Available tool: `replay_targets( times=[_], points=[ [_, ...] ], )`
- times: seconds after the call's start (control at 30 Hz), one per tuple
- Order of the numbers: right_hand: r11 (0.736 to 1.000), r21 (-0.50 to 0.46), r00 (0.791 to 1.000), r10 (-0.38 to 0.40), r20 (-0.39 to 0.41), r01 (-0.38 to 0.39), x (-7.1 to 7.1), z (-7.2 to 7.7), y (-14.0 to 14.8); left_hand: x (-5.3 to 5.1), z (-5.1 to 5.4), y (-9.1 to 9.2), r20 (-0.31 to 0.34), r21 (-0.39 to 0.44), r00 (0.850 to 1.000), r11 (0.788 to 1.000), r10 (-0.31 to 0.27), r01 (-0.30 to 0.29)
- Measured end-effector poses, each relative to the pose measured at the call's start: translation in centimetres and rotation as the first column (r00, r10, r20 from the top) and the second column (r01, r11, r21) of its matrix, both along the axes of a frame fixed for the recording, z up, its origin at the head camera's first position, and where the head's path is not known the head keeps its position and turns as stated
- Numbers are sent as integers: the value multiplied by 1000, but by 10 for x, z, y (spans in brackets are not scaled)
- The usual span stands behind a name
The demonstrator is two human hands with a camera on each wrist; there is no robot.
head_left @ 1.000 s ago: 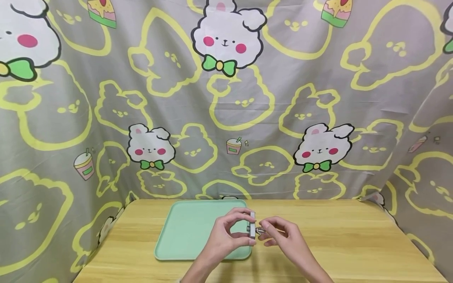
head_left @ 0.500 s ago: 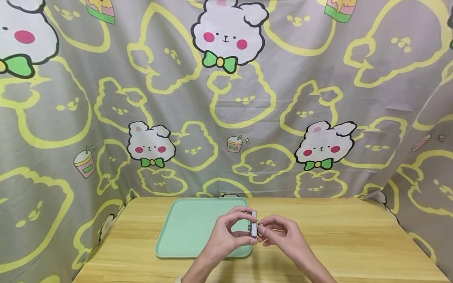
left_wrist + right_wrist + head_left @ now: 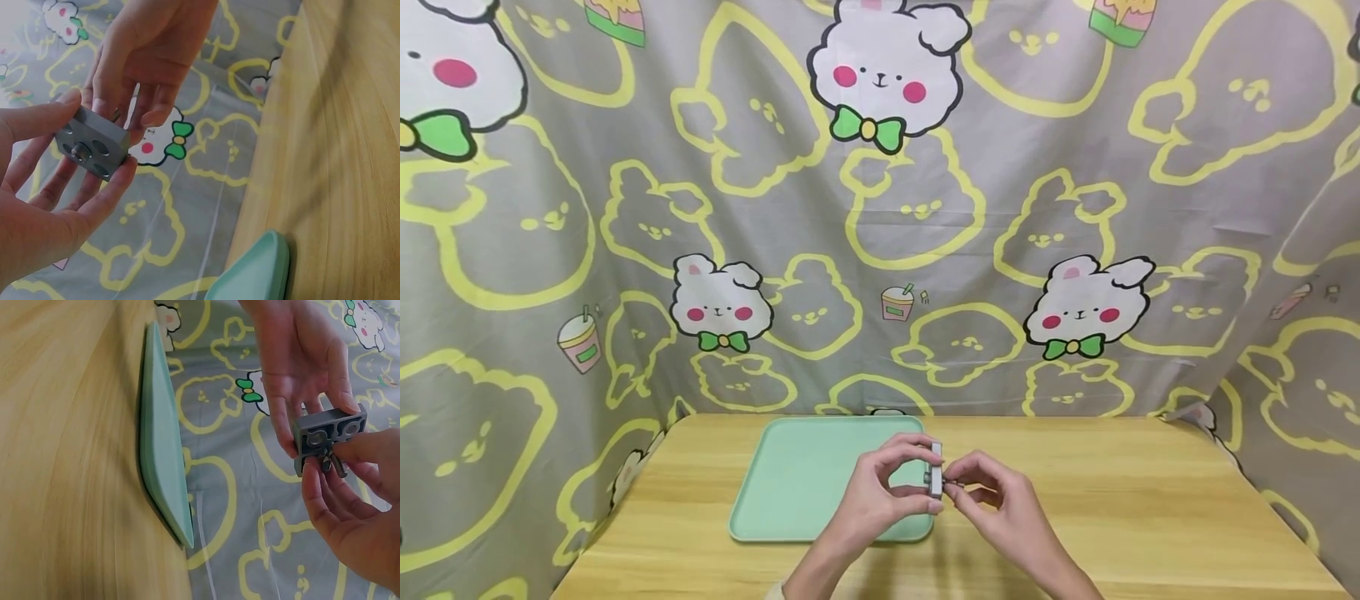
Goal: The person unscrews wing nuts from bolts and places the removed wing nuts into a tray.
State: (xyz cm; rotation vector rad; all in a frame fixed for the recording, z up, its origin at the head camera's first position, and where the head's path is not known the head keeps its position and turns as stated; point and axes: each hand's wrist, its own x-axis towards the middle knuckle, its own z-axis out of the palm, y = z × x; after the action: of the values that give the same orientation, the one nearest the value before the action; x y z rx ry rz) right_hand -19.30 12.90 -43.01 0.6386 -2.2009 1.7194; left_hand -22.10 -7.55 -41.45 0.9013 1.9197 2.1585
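My left hand (image 3: 872,492) grips a grey square block (image 3: 94,142) by its opposite edges, holding it upright above the table near the tray's right side. Round holes surround a metal bolt end (image 3: 80,152) at the block's centre in the left wrist view. On the other face, seen in the right wrist view, a small metal wing nut (image 3: 339,465) stands out from the middle. The thumb and fingers of my right hand (image 3: 1003,504) pinch around this wing nut, partly hiding it.
A mint green tray (image 3: 805,479) lies on the wooden table (image 3: 1150,500) at left of centre, partly behind my left hand. A grey curtain (image 3: 820,225) with cartoon rabbits hangs behind the table and along both sides.
My right fingers first moved in closer to the block, then shifted their hold around the wing nut. My left hand keeps its grip on the block, and the head view has tilted slightly.
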Motion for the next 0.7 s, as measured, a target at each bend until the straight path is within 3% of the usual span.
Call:
replay_targets(
  times=[0.3,0.53,0.7],
  points=[
    [998,15,991,62,-122,-61,1,-3,1,2,0,-2,19,-3,1000,1000,1,-1],
    [994,98,966,77,-247,-54,1,-5,1,4,-3,-5,19,7,1000,1000,-7,7],
    [991,71,971,123,-207,-111,-2,2,5,0,1,-4,-12,17,1000,1000,-11,11]
  ],
)
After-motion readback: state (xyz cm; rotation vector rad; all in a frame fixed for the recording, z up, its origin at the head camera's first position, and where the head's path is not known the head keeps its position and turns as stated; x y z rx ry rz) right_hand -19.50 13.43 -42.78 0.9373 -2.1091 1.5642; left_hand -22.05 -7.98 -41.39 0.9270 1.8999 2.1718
